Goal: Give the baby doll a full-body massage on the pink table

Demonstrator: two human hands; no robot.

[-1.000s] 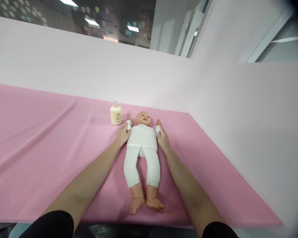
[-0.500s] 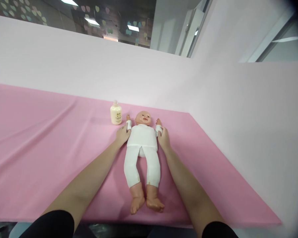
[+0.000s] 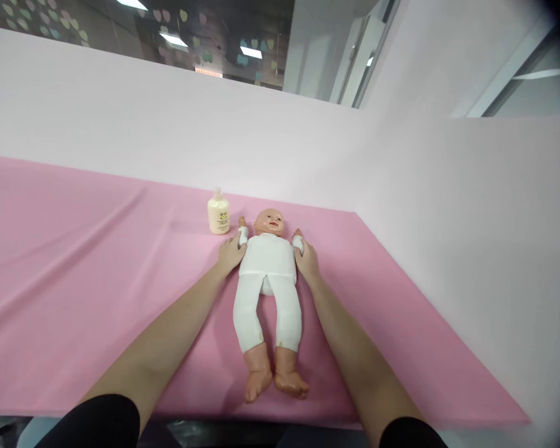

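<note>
A baby doll (image 3: 267, 255) in a white top and white trousers lies on its back, head away from me and bare feet near the front edge. Its arms are bent up beside its head. My left hand (image 3: 232, 253) is closed round the doll's arm on the left side, thumb towards the body. On the other side my right hand (image 3: 307, 260) grips the opposite arm in the same way. Parts of both sleeves are hidden by my fingers. Just beyond my left hand stands a pump bottle (image 3: 219, 215) of pale yellow liquid, upright.
Pink cloth (image 3: 98, 280) covers the table, with a few creases on the left. A white wall (image 3: 168, 137) runs along the back and another rises on the right. Above the back wall is a window (image 3: 214, 37) with heart stickers.
The doll's arm on the right, with my right hand on it, has shifted very slightly down towards me. My left hand and the bottle stay in place.
</note>
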